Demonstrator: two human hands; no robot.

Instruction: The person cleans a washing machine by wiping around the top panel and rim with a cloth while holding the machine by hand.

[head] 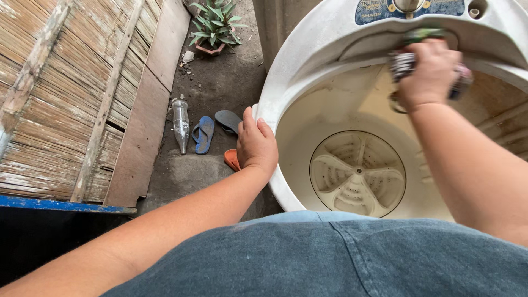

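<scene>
Here the right hand (432, 74) is closed around a bunched dark-and-light patterned cloth (404, 63), pressing it against the far inner rim of the white washing machine tub (308, 71), just under the control panel. The left hand (256, 144) lies curled over the near-left rim, fingers bent over the edge. To work well, that bracing grip should steady the tub while the cloth keeps flat, firm contact along the rim. The drum below, with its pulsator (357, 171), holds nothing.
</scene>
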